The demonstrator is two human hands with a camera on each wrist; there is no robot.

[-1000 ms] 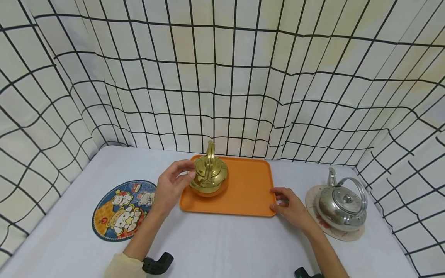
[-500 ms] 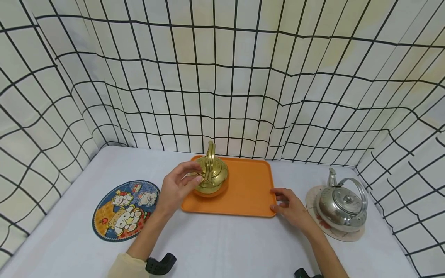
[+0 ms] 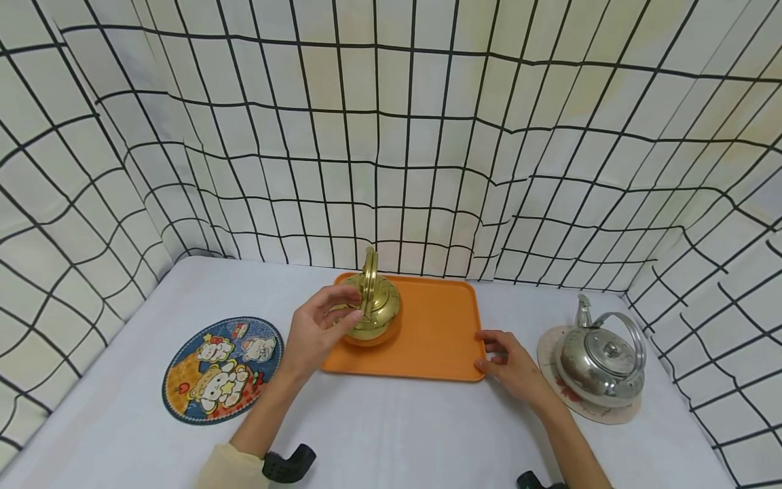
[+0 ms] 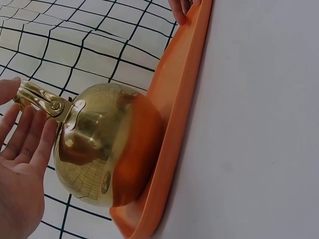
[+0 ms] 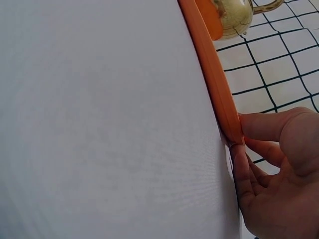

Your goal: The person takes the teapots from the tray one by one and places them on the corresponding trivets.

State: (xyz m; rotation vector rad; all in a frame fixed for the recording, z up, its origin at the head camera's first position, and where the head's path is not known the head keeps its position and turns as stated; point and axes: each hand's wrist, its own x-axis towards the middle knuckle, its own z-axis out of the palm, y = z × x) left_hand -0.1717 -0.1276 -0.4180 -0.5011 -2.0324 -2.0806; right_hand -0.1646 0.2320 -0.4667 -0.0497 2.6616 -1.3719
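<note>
A brass-coloured kettle [image 3: 383, 303] stands upright on the left part of an orange tray [image 3: 436, 329], its arched handle raised. My left hand [image 3: 314, 337] is at the kettle's near left side. In the left wrist view, its thumb and loosely extended fingers [image 4: 44, 144] lie around the handle [image 4: 42, 98] without closing on it; whether the fingertips touch it I cannot tell. My right hand [image 3: 510, 365] pinches the tray's right edge near the front corner. The right wrist view has the thumb [image 5: 264, 125] on the rim and fingers against its underside.
To the right, a silver kettle [image 3: 601, 360] sits on a round pale mat [image 3: 552, 339]. A round cartoon-printed mat [image 3: 214, 370] lies at the left of the white-covered table [image 3: 391, 435]. Black-gridded white cloth walls [image 3: 391, 136] rise behind and at both sides.
My left hand has moved right, from beside the brass kettle to its handle. The right hand keeps its pinch on the tray edge, and both kettles stay where they were.
</note>
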